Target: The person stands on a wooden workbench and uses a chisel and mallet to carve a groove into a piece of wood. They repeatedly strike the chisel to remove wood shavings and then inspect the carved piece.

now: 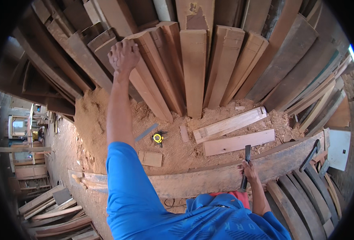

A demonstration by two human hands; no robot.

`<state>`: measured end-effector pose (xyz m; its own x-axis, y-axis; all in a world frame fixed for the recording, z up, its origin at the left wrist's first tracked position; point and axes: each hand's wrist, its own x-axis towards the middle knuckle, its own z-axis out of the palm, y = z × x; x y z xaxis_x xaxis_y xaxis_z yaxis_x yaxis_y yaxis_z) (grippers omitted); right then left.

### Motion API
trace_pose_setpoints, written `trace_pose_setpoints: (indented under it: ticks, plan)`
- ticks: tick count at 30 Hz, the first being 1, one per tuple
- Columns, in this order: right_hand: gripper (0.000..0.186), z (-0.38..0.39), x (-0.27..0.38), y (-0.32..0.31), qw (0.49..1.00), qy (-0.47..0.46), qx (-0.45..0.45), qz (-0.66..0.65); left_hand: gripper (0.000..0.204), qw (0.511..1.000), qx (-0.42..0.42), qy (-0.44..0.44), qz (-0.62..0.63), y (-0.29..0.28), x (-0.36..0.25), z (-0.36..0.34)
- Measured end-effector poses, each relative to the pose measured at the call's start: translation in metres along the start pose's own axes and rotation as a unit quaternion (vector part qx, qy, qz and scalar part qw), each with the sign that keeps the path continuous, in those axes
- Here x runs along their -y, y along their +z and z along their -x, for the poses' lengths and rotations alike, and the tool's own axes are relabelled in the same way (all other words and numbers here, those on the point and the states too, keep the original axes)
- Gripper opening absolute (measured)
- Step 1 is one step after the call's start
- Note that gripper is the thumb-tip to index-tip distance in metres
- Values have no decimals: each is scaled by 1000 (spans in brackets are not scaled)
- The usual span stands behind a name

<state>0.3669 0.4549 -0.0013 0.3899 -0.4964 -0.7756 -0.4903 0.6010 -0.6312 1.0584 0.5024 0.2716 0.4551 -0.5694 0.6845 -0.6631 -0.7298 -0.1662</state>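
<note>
My left hand (124, 56) reaches far forward, its fingers curled over the top end of a wooden beam (151, 90) that leans among others. Close to my body, my right hand (249, 171) is closed around a long, narrow dark tool (247, 153). Its flat upper end sticks up past my fingers and its lower part shows below them; the exact kind cannot be made out. Between my arms, a yellow and black tape measure (157, 138) lies on the sawdust beside a flat grey strip (146, 132). A small wood block (150, 159) rests nearer to me.
Several upright beams (193, 72) lean in a row ahead. Two short pale boards (239, 142) lie on the sawdust (95, 116). A long thick plank (221, 176) crosses in front of me. Stacked timber (57, 212) stands at the lower left, with more dark planks (301, 200) at the lower right.
</note>
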Motion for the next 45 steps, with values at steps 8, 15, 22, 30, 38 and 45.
trace_pose_setpoints:
  ticks: [8,15,22,30,38,45]
  plan:
    - [25,14,93,77,988,19,34,-147,29,998,-17,39,35,-92,-49,44]
    - [35,24,184,148,942,59,251,-214,29,988,-17,59,140,-178,-134,140]
    - [65,51,189,161,885,4,331,-328,37,927,43,81,364,-261,-220,264]
    - [55,42,109,94,940,17,294,-171,40,723,255,-23,641,-286,-230,345]
    - [52,61,76,96,957,84,259,-103,90,-10,195,-544,816,-100,-232,513]
    - [50,79,109,57,920,-6,96,379,77,151,37,-641,752,-62,-256,533]
